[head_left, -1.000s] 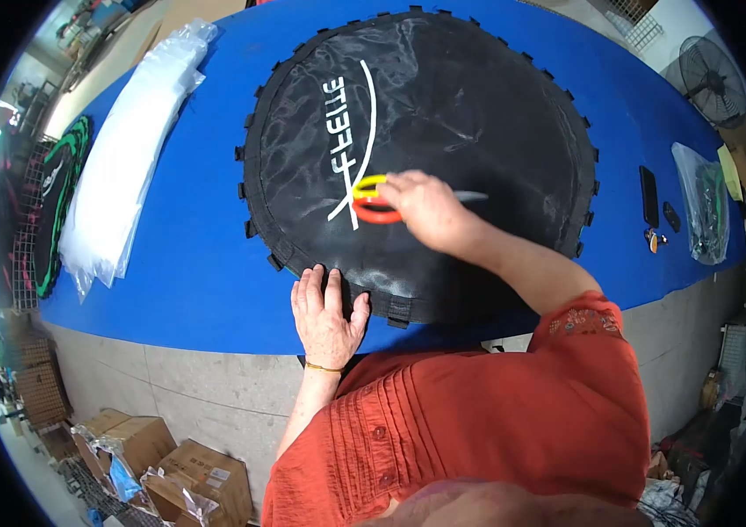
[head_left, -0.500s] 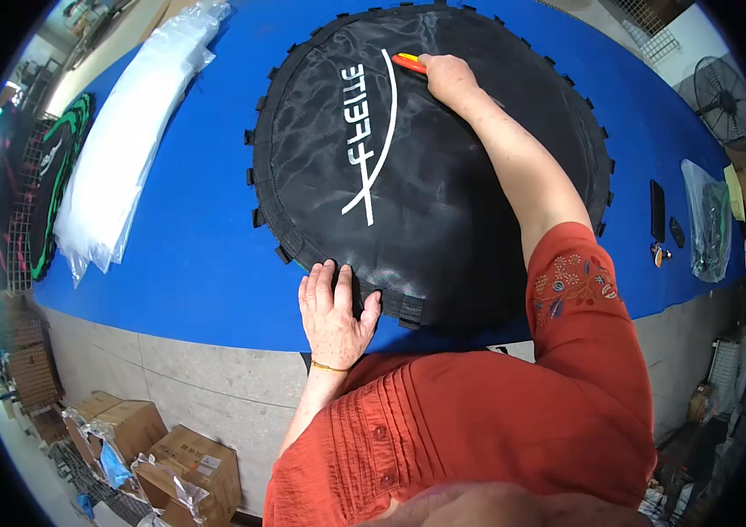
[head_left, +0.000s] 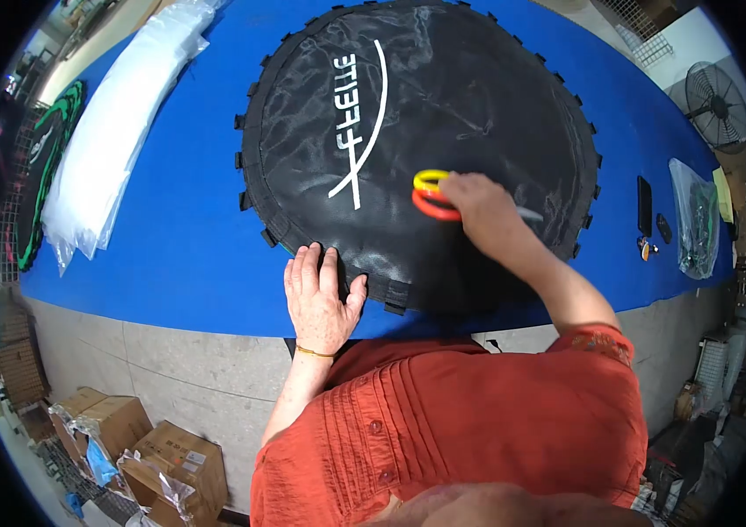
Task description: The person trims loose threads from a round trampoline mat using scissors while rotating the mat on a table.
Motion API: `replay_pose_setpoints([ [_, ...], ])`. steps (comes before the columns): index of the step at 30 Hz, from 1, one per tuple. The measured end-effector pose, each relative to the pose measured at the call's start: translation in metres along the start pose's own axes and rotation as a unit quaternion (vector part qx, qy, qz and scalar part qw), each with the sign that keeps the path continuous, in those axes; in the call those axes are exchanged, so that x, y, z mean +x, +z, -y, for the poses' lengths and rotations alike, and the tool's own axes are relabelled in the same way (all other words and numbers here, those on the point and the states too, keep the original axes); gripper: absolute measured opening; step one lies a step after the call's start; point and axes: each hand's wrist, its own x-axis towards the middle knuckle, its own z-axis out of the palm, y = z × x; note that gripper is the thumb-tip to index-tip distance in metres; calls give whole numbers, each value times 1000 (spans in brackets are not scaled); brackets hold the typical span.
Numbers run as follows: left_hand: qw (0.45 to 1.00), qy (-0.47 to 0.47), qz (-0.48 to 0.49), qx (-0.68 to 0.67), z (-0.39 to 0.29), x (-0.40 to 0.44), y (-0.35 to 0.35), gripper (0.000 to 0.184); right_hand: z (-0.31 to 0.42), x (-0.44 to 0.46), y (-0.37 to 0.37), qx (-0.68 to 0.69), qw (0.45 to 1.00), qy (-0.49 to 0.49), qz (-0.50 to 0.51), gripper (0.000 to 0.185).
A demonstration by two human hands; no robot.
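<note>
Two hands show in my feed over a round black mat (head_left: 487, 97), which lies flat on the blue-covered desk (head_left: 188, 255). My left hand (head_left: 318, 306) rests on its near rim, fingers extended and thumb apart, probably to steady it. The right hand (head_left: 481, 209) has its fingers closed around scissors (head_left: 437, 212), handles toward my left, blade away from the left hand, likely for safety. I see a clear bag (head_left: 696, 215) holding something dark and green, and an open cardboard box (head_left: 127, 426) with blue material inside.
</note>
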Motion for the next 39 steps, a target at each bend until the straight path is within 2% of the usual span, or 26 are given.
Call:
replay_pose_setpoints([
  [2, 1000, 4, -5, 1, 1, -1, 1, 63, 19, -31, -4, 6, 1000, -19, 11, 27],
  [4, 1000, 3, 1, -3, -2, 1, -4, 54, 34, -48, -11, 58, 997, -25, 45, 38],
  [6, 1000, 7, 4, 2, 1, 2, -11, 47, 35, -57, -4, 71, 997, -34, 11, 43],
  [8, 993, 44, -60, -89, -6, 18, -38, 29, 31, -59, 3, 72, 997, -23, -13, 43],
  [11, 965, 99, -110, -218, -34, 40, -97, 21, 28, -56, 16, 68, 996, -18, -57, 47],
  [13, 927, 155, -140, -312, -51, 50, -129, 25, 30, -54, 20, 57, 995, -24, -72, 48],
  [16, 867, 204, -78, -448, -79, 66, -176, 12, 29, -54, 27, 52, 993, -36, -99, 47],
  [21, 787, 250, -32, -563, -97, 74, -192, 15, 27, -56, 32, 57, 992, -34, -109, 49],
  [30, 719, 265, -5, -643, -97, 76, -178, 24, 26, -54, 33, 74, 989, -29, -121, 47],
  [34, 681, 243, 11, -691, -92, 71, -170, 28, 24, -56, 36, 72, 989, -29, -125, 45],
  [36, 635, 207, 19, -744, -91, 66, -165, 30, 23, -55, 36, 69, 989, -29, -128, 44],
  [38, 540, 132, 11, -831, -103, 53, -154, 30, 24, -54, 35, 71, 989, -29, -128, 43],
  [39, 468, 62, -11, -882, -121, 36, -153, 30, 25, -54, 35, 71, 989, -27, -126, 43],
])
